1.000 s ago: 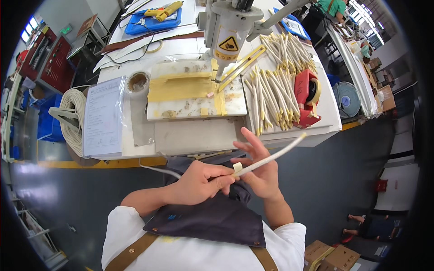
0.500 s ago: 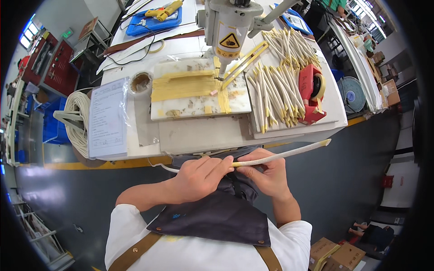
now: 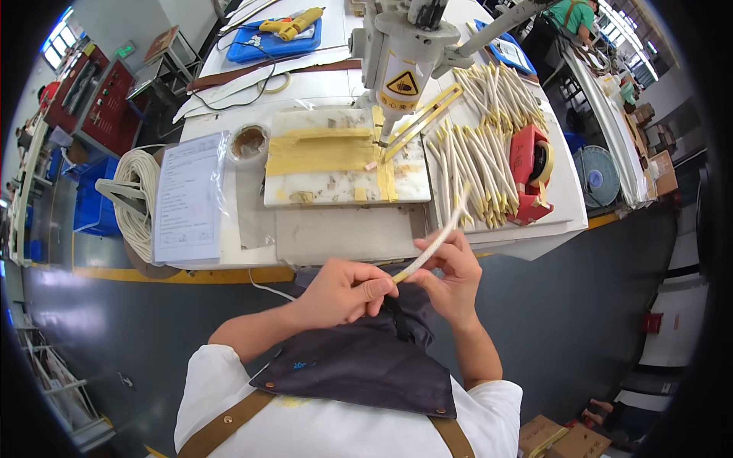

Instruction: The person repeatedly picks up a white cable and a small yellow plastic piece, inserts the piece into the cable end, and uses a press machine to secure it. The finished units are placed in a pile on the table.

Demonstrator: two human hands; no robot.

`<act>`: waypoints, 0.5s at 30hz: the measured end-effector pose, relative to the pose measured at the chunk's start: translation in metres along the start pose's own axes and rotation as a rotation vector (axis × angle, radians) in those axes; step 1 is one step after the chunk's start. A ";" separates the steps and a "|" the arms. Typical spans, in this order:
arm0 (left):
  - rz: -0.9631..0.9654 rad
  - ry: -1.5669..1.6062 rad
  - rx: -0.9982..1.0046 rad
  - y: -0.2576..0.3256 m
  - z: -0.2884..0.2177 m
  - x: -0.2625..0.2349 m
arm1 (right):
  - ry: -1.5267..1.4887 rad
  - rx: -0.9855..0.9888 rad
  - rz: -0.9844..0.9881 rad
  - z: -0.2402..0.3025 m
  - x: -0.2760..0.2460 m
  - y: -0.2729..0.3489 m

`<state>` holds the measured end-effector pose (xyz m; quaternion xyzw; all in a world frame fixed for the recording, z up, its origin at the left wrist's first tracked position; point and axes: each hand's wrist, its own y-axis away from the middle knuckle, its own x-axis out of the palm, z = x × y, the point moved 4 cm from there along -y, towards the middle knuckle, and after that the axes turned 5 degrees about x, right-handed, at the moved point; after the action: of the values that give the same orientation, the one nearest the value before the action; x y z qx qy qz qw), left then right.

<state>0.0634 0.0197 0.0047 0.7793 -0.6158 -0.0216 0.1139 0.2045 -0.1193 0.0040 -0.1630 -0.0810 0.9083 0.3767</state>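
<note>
Cord [image 3: 430, 254]: rising from the hands, before the bench [image 3: 317, 88]; seemingly weighing little, bending easily.
Left hand [image 3: 343, 292]: pinching beside the yellow tape [image 3: 400, 276], which is probably offering the firmest hold.
Right hand [image 3: 453, 275]: curling around the cord, grip not showing clearly.

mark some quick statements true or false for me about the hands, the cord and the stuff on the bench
1. The left hand and the right hand are both on one white cord. True.
2. The yellow glue gun is in the right hand. False: it lies on the blue tray.
3. The red tape dispenser stands right of the pale slab. True.
4. The short cord pieces lie left of the slab. False: they lie right of it, by the dispenser.
5. The paper sheet lies between the cord coil and the slab. True.
</note>
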 end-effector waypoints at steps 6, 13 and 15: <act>-0.370 -1.060 1.015 0.012 -0.010 0.009 | -0.494 0.317 0.168 -0.019 0.021 0.021; -0.390 -1.222 1.056 0.010 0.003 0.013 | -0.538 0.358 0.102 -0.014 0.031 0.016; -0.325 -1.047 0.936 0.006 0.002 0.010 | -0.572 0.393 0.113 -0.016 0.035 0.016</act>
<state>0.0598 0.0087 0.0052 0.7158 -0.4105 -0.1428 -0.5466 0.1763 -0.1048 -0.0231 0.1694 0.0022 0.9349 0.3119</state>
